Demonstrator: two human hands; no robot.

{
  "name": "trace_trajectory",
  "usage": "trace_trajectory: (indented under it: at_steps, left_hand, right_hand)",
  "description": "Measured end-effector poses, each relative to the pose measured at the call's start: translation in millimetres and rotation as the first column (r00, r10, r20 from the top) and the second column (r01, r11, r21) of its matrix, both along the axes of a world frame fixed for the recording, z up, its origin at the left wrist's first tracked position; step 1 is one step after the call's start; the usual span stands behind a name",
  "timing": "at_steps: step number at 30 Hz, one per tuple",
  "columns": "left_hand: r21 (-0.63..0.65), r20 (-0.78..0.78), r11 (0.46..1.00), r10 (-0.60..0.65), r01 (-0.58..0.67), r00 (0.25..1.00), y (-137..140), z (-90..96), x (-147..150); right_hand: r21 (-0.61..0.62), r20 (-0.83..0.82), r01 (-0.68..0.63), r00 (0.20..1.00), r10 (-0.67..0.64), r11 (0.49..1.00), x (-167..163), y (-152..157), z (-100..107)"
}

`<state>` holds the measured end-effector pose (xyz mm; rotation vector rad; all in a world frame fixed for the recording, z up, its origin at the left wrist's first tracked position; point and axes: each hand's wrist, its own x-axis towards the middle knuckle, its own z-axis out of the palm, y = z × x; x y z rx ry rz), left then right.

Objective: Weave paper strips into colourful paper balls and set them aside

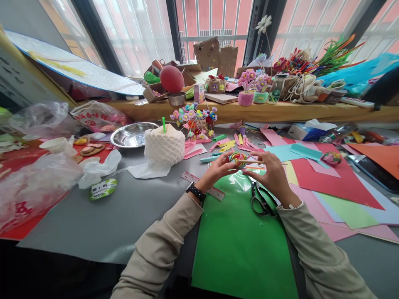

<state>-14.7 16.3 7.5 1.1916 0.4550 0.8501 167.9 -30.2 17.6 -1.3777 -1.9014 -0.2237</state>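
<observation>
My left hand (222, 167) is closed around a small ball of multicoloured paper strips (238, 159), in yellow, red and green. In the fingers of my right hand (268, 171) is a thin wooden stick (256, 162), which reaches across to the ball; whether its tip enters the ball I cannot tell. Black-handled scissors (263, 201) lie just below my right hand on a shiny green sheet (241, 241). Beside my left wrist, a clear ruler with red markings (216, 193) lies partly under the arm. Paper strips (229, 145) in pink, yellow and green lie scattered beyond my hands.
Coloured paper sheets (336, 178) and a similar paper ball (331, 158) spread to the right. Leftward stand a roll of white netted paper (164, 145), a metal bowl (123, 139) and plastic bags (40, 178). Crafts such as crocheted flowers (249, 78) crowd the windowsill.
</observation>
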Motion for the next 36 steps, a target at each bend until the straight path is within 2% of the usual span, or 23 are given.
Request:
trace_trajectory:
  at_steps: [3,5,9,14,19,24,28,33,36]
  left_hand:
    - [0.129,-0.053,0.987,-0.090,0.096,0.994,-1.8,-2.2,-1.2]
    - [0.178,-0.093,0.977,-0.099,0.114,0.991,-2.8,-3.6,-0.8]
    - [0.254,-0.143,0.966,-0.006,0.043,0.990,-2.6,-6.6,1.6]
    - [0.372,-0.192,0.927,0.130,-0.051,0.973,-1.2,-8.5,3.5]
    - [0.365,-0.165,0.925,0.173,-0.103,0.971,-2.8,-6.3,3.8]
    - [0.355,-0.180,0.929,0.175,-0.102,0.968,-1.0,-7.1,3.3]
    - [0.366,-0.179,0.919,0.223,-0.145,0.958,2.7,-9.3,3.7]
    - [0.197,-0.147,0.957,0.244,-0.214,0.958,3.9,-7.2,3.5]
    - [0.173,-0.179,0.948,0.296,-0.266,0.938,3.3,-6.0,4.1]
  right_hand:
    - [-0.043,-0.023,-0.043,0.999,0.042,0.998,1.3,2.0,-1.5]
    - [-0.074,-0.045,-0.060,0.997,0.057,0.995,1.7,3.1,-3.0]
    - [-0.087,-0.062,-0.103,0.993,0.098,0.991,3.0,4.8,-5.4]
    - [-0.077,-0.032,-0.139,0.990,0.137,0.987,4.8,5.3,-5.8]
    - [-0.052,-0.047,-0.127,0.991,0.125,0.991,1.6,3.5,-3.8]
    - [-0.022,-0.038,-0.101,0.994,0.100,0.995,-1.4,3.1,-4.8]
    - [-0.042,-0.047,-0.106,0.993,0.104,0.993,-0.7,4.3,-5.7]
    - [-0.038,-0.073,-0.132,0.989,0.129,0.991,-0.5,2.4,-1.2]
    - [-0.024,-0.080,-0.121,0.990,0.119,0.992,-1.9,0.5,-0.6]
